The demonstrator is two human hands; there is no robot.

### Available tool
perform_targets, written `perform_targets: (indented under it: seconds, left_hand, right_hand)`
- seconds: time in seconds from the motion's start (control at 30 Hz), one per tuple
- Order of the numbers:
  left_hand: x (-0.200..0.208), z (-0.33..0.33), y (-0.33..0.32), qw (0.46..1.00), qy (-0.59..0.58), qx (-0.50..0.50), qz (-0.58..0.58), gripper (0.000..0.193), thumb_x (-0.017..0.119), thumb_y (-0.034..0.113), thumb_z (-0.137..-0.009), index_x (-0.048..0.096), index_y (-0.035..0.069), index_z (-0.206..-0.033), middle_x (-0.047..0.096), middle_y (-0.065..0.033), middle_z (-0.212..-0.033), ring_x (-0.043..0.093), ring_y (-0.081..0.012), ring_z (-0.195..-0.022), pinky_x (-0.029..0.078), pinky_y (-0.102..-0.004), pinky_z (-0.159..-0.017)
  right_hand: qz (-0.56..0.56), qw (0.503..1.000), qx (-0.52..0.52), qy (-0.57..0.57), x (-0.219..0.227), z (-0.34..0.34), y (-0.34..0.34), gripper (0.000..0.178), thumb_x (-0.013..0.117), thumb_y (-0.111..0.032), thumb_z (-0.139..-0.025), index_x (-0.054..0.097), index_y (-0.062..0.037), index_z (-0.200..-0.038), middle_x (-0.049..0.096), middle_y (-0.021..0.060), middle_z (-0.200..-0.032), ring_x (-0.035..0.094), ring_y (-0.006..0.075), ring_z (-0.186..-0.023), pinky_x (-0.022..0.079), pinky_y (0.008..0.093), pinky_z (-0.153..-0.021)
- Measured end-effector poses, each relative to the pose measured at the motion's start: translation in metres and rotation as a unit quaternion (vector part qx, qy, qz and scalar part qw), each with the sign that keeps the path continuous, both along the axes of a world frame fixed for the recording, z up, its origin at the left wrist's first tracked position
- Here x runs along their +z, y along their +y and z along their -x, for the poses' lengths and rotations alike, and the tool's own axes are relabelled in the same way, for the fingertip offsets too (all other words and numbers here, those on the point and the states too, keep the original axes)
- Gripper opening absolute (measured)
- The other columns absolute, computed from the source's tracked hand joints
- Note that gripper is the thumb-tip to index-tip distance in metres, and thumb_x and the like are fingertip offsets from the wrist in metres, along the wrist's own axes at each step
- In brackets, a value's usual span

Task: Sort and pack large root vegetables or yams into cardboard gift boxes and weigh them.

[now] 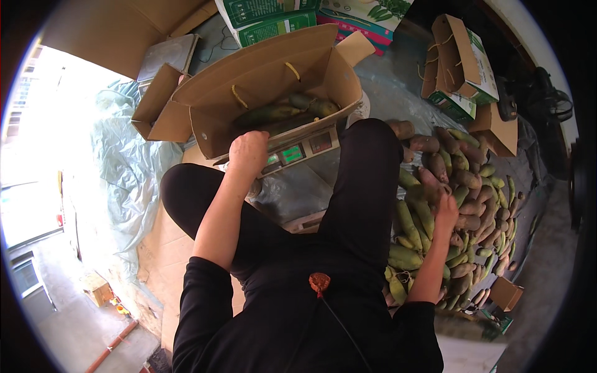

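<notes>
An open cardboard box (261, 68) with yellow cord handles stands in front of my knees. Several long dark-green radishes (270, 115) lie inside it. My left hand (249, 152) is closed over the near edge of the box, its fingertips partly hidden. Under the box is a scale (289, 155) with a lit green display. To the right, my right hand (446, 210) reaches into a large heap of green radishes (407, 224) and reddish-brown root vegetables (469, 180). Its fingers close round the end of a pinkish-brown root vegetable (429, 182) on the heap.
Green-and-white cartons (267, 22) stand at the far side. Upright cardboard boxes with cord handles (457, 62) are at the far right. A smaller open box (165, 102) is left of the main one. Crumpled plastic sheeting (127, 180) hangs at the left.
</notes>
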State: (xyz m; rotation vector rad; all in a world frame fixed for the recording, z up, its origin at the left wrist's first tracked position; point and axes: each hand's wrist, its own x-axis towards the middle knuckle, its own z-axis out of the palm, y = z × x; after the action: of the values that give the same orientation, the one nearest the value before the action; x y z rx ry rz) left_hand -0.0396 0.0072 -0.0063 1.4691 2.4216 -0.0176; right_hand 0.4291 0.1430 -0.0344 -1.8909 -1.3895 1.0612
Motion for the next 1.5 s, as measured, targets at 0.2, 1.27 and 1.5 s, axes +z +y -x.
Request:
perform_targets:
  seconds: [0.2, 1.27, 1.5]
  left_hand:
    - [-0.005, 0.0, -0.001, 0.999, 0.001, -0.016, -0.033, 0.014, 0.059, 0.008, -0.075, 0.065, 0.005, -0.087, 0.065, -0.0168, -0.083, 0.062, -0.034, -0.085, 0.05, -0.0426, -0.075]
    - [0.002, -0.01, 0.001, 0.998, 0.047, -0.035, -0.034, 0.026, 0.063, 0.015, -0.078, 0.062, 0.0, -0.1, 0.063, -0.022, -0.095, 0.06, -0.0384, -0.092, 0.048, -0.0437, -0.079]
    - [0.0, -0.006, -0.002, 0.999, 0.014, -0.027, -0.035, 0.019, 0.062, 0.015, -0.078, 0.059, -0.002, -0.088, 0.062, -0.0241, -0.085, 0.059, -0.0415, -0.086, 0.046, -0.0448, -0.074]
  right_hand:
    - [-0.15, 0.969, 0.062, 0.186, 0.133, 0.102, 0.046, 0.036, 0.046, -0.029, -0.097, 0.055, 0.0012, -0.114, 0.063, 0.0116, -0.11, 0.059, 0.0161, -0.091, 0.051, 0.0313, -0.075]
    - [0.007, 0.951, 0.271, -0.148, -0.054, -0.014, 0.005, 0.024, 0.064, -0.02, -0.076, 0.065, 0.0002, -0.089, 0.065, 0.017, -0.088, 0.063, 0.0316, -0.081, 0.049, 0.0402, -0.073]
    - [0.255, 0.853, 0.314, -0.331, -0.135, -0.086, -0.115, 0.028, 0.066, -0.028, -0.076, 0.066, -0.0037, -0.09, 0.064, 0.0182, -0.1, 0.061, 0.0335, -0.095, 0.05, 0.0413, -0.081]
